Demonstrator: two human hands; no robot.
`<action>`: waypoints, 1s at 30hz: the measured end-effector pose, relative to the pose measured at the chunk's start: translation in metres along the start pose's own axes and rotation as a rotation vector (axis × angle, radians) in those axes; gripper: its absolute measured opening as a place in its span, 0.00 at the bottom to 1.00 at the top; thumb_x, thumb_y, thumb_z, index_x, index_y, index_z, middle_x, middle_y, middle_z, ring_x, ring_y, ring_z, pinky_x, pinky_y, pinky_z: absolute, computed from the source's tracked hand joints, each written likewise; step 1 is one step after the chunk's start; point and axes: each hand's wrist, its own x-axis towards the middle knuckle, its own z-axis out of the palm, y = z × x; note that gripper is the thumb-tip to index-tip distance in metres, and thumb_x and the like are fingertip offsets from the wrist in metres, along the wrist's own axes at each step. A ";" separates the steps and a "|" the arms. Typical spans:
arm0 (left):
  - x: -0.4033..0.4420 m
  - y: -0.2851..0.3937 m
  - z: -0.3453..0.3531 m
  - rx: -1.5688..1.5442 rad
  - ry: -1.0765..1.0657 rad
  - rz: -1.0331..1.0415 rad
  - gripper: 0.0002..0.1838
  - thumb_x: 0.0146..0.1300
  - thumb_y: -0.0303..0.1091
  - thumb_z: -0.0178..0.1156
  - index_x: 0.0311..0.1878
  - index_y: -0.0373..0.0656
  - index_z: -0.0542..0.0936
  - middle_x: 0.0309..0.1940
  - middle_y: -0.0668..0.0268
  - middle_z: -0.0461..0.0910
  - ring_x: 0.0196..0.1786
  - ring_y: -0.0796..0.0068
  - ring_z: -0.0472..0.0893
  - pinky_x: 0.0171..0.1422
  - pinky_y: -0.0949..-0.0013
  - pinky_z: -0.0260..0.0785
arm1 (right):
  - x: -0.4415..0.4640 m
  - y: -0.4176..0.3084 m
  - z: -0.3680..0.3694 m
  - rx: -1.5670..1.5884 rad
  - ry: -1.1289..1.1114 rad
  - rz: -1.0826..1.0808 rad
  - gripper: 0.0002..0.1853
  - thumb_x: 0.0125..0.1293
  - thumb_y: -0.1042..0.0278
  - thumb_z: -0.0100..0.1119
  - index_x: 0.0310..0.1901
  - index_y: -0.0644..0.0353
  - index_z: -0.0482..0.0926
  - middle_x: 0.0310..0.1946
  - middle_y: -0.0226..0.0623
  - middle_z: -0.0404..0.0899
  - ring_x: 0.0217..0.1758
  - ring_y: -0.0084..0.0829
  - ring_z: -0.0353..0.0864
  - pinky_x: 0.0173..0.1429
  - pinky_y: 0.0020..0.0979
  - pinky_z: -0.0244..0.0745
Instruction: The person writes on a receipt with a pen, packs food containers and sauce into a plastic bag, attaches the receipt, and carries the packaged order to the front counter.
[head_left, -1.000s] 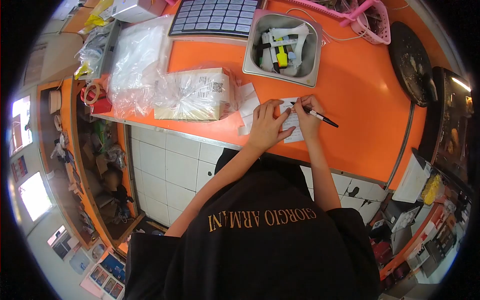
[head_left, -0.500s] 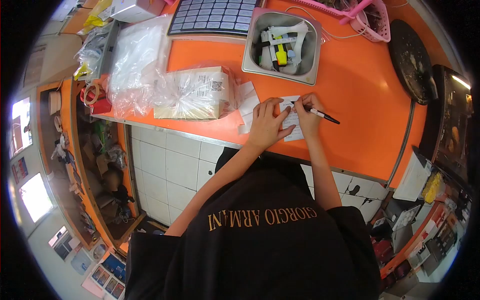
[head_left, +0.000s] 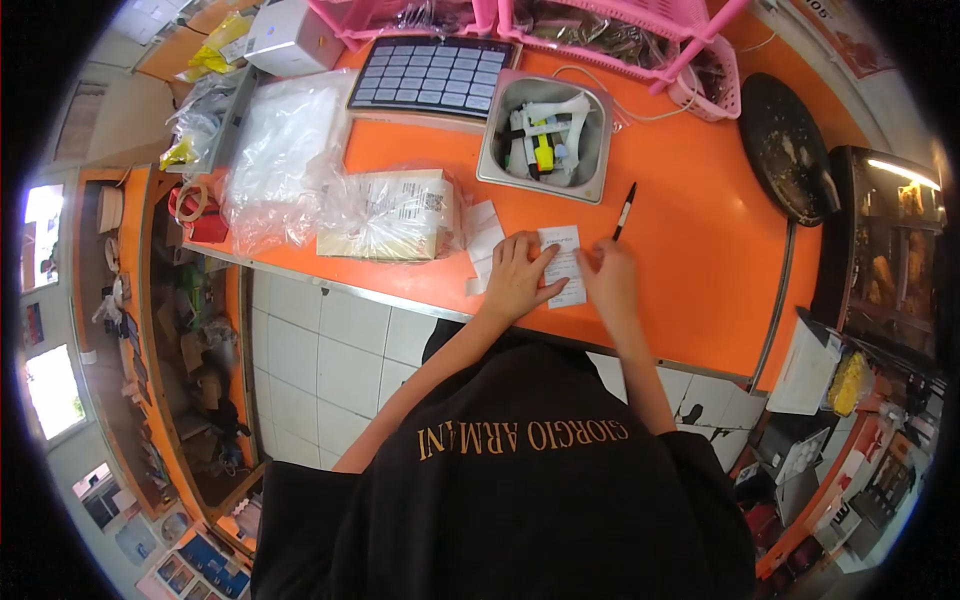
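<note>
A narrow printed white slip of paper [head_left: 563,270] lies on the orange counter in front of me. My left hand [head_left: 515,278] rests over its left edge, thumb and fingers spread, pressing it down. At the slip's right edge is my right hand [head_left: 612,280], fingers bent and slightly blurred, thumb and forefinger at the paper. A black-and-white pen [head_left: 625,212] sticks up past the knuckles of this hand, pointing away from me; its lower end is hidden there. More white paper [head_left: 484,245] lies left of my left hand.
A metal container [head_left: 490,172] with pens and a yellow highlighter stands beyond the slip. Plastic-wrapped boxes [head_left: 385,215] and clear bags [head_left: 285,130] sit left. Behind are a tablet-like panel [head_left: 430,78] and pink baskets [head_left: 690,75]; a dark round tray [head_left: 785,145] stands right.
My right hand has stopped writing and drawn back to the slip's right edge. The pen has swung from pointing right to pointing away from me. The view has shifted slightly.
</note>
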 end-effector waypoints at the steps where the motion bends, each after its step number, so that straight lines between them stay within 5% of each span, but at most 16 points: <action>1: 0.000 0.001 -0.001 -0.011 -0.016 -0.014 0.27 0.46 0.49 0.64 0.49 0.48 0.75 0.47 0.57 0.65 0.54 0.54 0.64 0.57 0.53 0.56 | -0.004 -0.010 0.000 -0.003 0.012 -0.009 0.16 0.54 0.62 0.63 0.36 0.67 0.74 0.28 0.50 0.76 0.31 0.47 0.77 0.34 0.39 0.71; 7: -0.001 0.002 -0.003 -0.013 -0.016 -0.010 0.28 0.46 0.49 0.64 0.49 0.45 0.74 0.44 0.58 0.66 0.51 0.55 0.65 0.56 0.54 0.57 | -0.006 -0.028 0.011 -0.144 0.100 -0.012 0.15 0.51 0.66 0.66 0.36 0.66 0.74 0.27 0.48 0.77 0.31 0.45 0.78 0.35 0.37 0.72; 9: 0.000 0.003 -0.005 -0.002 0.005 -0.003 0.27 0.47 0.48 0.64 0.48 0.44 0.74 0.43 0.59 0.67 0.51 0.57 0.66 0.56 0.55 0.57 | -0.001 -0.019 0.016 0.209 -0.067 0.143 0.15 0.50 0.69 0.66 0.36 0.67 0.74 0.23 0.44 0.78 0.26 0.38 0.79 0.31 0.33 0.71; 18: 0.008 0.011 -0.039 -0.470 0.082 -0.070 0.16 0.51 0.30 0.63 0.44 0.40 0.75 0.43 0.58 0.69 0.48 0.58 0.69 0.53 0.63 0.62 | -0.005 -0.036 -0.018 0.642 0.005 0.164 0.09 0.52 0.71 0.65 0.31 0.65 0.76 0.21 0.36 0.78 0.23 0.23 0.76 0.29 0.27 0.69; 23: 0.021 0.039 -0.077 -0.503 0.132 -0.147 0.08 0.54 0.24 0.61 0.38 0.38 0.78 0.34 0.61 0.76 0.35 0.68 0.78 0.39 0.70 0.70 | -0.011 -0.070 -0.059 0.480 -0.059 0.057 0.10 0.50 0.70 0.67 0.31 0.63 0.77 0.21 0.35 0.78 0.23 0.23 0.75 0.28 0.26 0.68; 30: 0.034 0.049 -0.101 -0.432 0.234 -0.042 0.07 0.51 0.23 0.63 0.36 0.37 0.79 0.33 0.62 0.79 0.34 0.69 0.79 0.37 0.71 0.71 | -0.006 -0.096 -0.088 0.410 -0.125 -0.207 0.08 0.52 0.71 0.65 0.32 0.64 0.77 0.23 0.41 0.76 0.25 0.33 0.76 0.29 0.29 0.69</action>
